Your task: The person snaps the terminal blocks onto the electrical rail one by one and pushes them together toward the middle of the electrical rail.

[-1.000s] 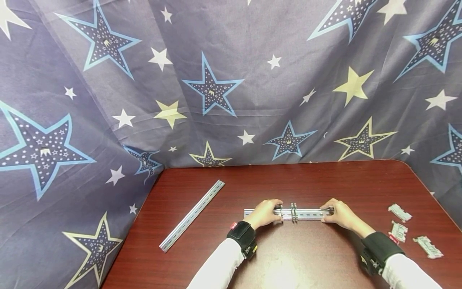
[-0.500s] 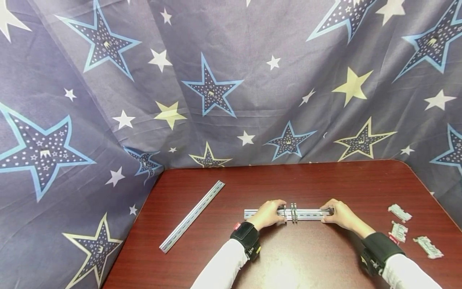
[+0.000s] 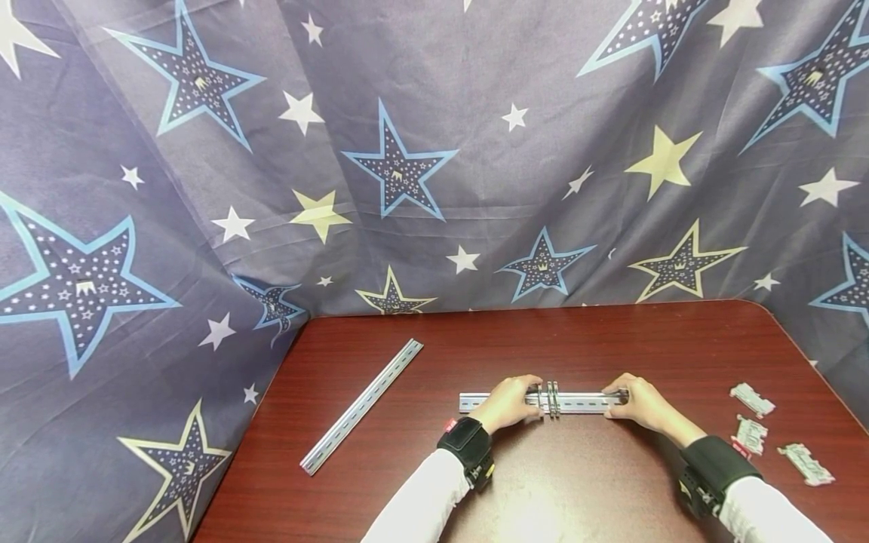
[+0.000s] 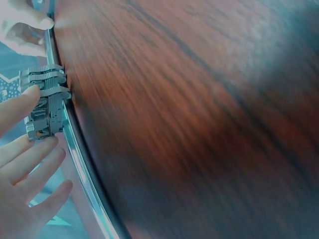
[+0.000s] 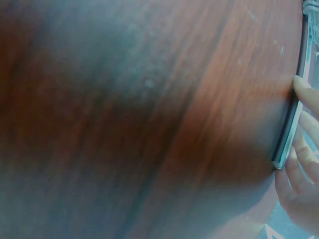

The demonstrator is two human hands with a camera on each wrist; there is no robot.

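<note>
A slotted metal DIN rail [image 3: 582, 403] lies crosswise on the table. Slim grey terminal blocks [image 3: 554, 400] sit across it near its middle. My left hand [image 3: 505, 404] pinches another grey terminal block [image 4: 46, 113] on the rail between thumb and fingers, right beside the others; in the left wrist view they look touching or nearly so. At the rail's right end, my right hand [image 3: 638, 405] grips the rail by its edges. The right wrist view shows the thumb and fingers on either side of the rail end [image 5: 282, 157].
A second DIN rail [image 3: 361, 407] lies slanted at the left. Loose terminal blocks [image 3: 750, 435] lie flat near the table's right edge, beyond my right forearm. A star-patterned cloth [image 3: 434, 166] hangs behind the reddish-brown table [image 3: 570, 343].
My left hand has slid right along the rail with its terminal block, closing the gap to the blocks at the middle. The right hand and the rail have stayed put.
</note>
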